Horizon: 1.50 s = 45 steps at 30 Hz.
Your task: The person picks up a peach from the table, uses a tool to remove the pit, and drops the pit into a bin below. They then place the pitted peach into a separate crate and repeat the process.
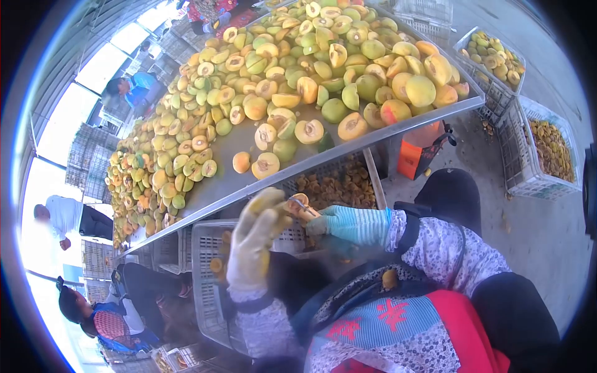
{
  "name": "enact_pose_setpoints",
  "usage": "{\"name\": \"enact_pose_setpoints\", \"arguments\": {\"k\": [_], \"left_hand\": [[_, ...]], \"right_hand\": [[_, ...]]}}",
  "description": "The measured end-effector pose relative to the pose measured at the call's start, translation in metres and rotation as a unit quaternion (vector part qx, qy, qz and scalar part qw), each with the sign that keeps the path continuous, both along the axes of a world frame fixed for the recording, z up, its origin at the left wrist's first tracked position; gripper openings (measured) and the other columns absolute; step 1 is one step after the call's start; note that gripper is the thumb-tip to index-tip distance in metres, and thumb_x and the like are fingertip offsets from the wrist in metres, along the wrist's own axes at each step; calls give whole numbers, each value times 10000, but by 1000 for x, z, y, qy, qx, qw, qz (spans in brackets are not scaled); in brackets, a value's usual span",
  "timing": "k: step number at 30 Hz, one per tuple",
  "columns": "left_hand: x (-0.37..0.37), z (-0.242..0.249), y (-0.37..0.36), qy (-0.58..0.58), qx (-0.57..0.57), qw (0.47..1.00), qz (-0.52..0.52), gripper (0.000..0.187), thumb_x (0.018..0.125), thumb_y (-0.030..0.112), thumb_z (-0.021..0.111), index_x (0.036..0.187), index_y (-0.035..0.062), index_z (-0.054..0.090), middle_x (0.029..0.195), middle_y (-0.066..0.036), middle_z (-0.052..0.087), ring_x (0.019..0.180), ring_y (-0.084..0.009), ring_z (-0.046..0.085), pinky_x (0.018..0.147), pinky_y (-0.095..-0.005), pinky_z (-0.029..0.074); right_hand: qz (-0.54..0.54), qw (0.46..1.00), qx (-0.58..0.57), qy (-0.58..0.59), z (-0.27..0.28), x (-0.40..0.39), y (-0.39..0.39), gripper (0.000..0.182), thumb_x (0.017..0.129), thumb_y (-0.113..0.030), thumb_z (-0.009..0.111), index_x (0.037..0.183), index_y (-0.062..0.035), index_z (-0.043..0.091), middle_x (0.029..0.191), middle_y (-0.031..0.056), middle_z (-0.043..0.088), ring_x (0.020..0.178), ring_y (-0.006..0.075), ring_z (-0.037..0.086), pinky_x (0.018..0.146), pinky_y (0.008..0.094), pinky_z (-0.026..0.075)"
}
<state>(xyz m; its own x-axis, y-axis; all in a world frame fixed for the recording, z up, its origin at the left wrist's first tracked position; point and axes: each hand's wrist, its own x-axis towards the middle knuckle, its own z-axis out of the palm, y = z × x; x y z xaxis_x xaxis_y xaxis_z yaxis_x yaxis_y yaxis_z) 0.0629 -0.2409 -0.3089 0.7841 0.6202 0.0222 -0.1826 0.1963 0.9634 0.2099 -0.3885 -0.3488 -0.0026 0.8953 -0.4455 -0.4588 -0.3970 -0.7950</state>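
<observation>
Fruit piece (pixel 298 205) sat between my two gloved hands, just below the counter (pixel 348 144) edge. My left hand (pixel 255 239), in a pale yellowish glove, was curled with its fingers bent toward the piece and touching it from the left side; how firm the grip was, I couldn't tell. My right hand (pixel 348 222), in a blue glove, was closed with its fingertips meeting the same piece from the right. Whether it also held a tool was too blurred to read. Above both hands the counter carried a heap of halved and whole fruit (pixel 298 74), yellow and green. Directly behind the hands stood a plastic crate (pixel 208 248), and beyond the right hand a crate of darker pits (pixel 339 183).
</observation>
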Motion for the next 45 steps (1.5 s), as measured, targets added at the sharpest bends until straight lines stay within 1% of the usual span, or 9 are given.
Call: {"name": "enact_pose_setpoints", "arguments": {"k": [12, 22, 25, 26, 27, 30, 35, 40, 45], "left_hand": [[41, -39, 7, -33, -51, 988, -139, 268, 912, 159, 688, 1134, 31, 610, 1003, -70, 654, 837, -150, 638, 762, -284, 518], [39, -25, 29, 158, 127, 978, 41, 445, 963, 475, 611, 1021, 37, 657, 623, -8, 583, 486, -64, 514, 463, -197, 396], [66, -20, 68, 170, 146, 954, 199, 524, 927, 497, 651, 1139, 18, 647, 734, -61, 649, 602, -118, 606, 550, -248, 483], [80, -35, 93, 222, 333, 894, 200, 542, 911, 469, 674, 1195, 10, 626, 832, -90, 670, 696, -153, 636, 637, -276, 510], [93, -36, 102, 266, 507, 797, 193, 572, 895, 442, 697, 1250, 3, 605, 930, -120, 691, 790, -188, 666, 723, -305, 538], [117, -30, 107, 388, 532, 752, 21, 644, 869, 406, 715, 1336, -2, 542, 1089, -146, 680, 929, -212, 660, 858, -335, 523], [118, -36, 92, 90, 231, 968, 39, 367, 887, 57, 706, 1220, -42, 587, 1079, -109, 664, 950, -158, 639, 819, -281, 530], [95, 0, 28, 6, 205, 979, 12, 388, 886, 28, 718, 1237, -54, 574, 1037, -73, 666, 919, -129, 629, 846, -274, 521], [103, -10, -18, -130, 146, 978, 70, 701, 1032, 573, 319, 1421, -3, 405, 1351, -162, 508, 1200, -269, 532, 1047, -415, 437]], "right_hand": [[22, 931, 60, 360, 6, -11, -14, 278, 967, -385, 558, 820, -159, 493, 582, -98, 351, 414, 6, 303, 318, 165, 231], [-53, 968, -67, 236, 10, 2, 4, 239, 970, -349, 534, 845, -145, 526, 584, -73, 374, 422, 55, 322, 358, 235, 262], [-93, 992, -8, 81, 20, -1, 2, 230, 959, -342, 554, 884, -125, 553, 600, -41, 410, 435, 84, 364, 363, 263, 294], [-91, 993, -10, 79, 14, -1, 5, 230, 959, -342, 554, 884, -125, 553, 600, -41, 410, 435, 84, 364, 363, 263, 294], [-118, 993, 13, 2, 2, -1, 12, 247, 955, -337, 561, 934, -91, 574, 642, -17, 468, 474, 110, 428, 392, 285, 353], [-170, 974, 66, -132, -14, 8, 21, 308, 947, -319, 577, 1045, -28, 599, 749, 38, 572, 598, 153, 545, 507, 317, 462], [-326, 892, 148, -275, -17, 26, 32, 342, 921, -237, 643, 1137, 23, 596, 925, 133, 659, 844, 192, 617, 791, 333, 517], [-315, 891, 135, -298, 8, 33, 36, 357, 918, -253, 654, 1137, 22, 592, 938, 120, 665, 859, 194, 620, 795, 337, 517], [-303, 946, 108, -35, 21, 9, 35, 391, 940, -330, 627, 1172, -17, 591, 861, 51, 628, 686, 94, 567, 522, 242, 466]]}}
